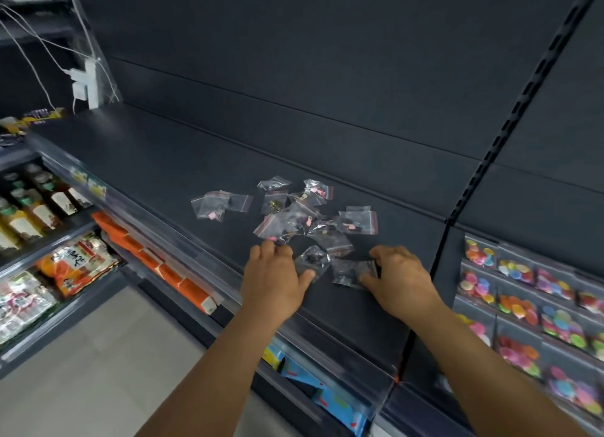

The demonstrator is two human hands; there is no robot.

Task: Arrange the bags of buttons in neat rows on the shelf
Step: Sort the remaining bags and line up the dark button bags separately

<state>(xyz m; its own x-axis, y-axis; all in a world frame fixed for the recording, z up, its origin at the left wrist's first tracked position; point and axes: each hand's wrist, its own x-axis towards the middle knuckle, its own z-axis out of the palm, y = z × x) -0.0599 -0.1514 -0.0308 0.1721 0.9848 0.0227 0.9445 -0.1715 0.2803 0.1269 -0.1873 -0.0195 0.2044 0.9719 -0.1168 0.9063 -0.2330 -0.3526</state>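
Several small clear zip bags of buttons (295, 214) lie in a loose heap on the dark shelf (157, 162). A few more bags (215, 204) sit apart to the left. My left hand (276, 278) pinches a bag with dark buttons (313, 258) between thumb and fingers at the heap's near edge. My right hand (400, 278) grips another bag of dark buttons (351, 271) just to the right, its fingers curled over the bag's far edge. Both held bags lie against the shelf surface.
Rows of bagged coloured buttons (519, 309) fill the sloped display at the right. Bottles (36, 208) and snack packets (75, 260) stand on lower shelves at the left. A white power strip with cables (86, 83) hangs at the back left. A slotted upright (510, 116) divides the bays.
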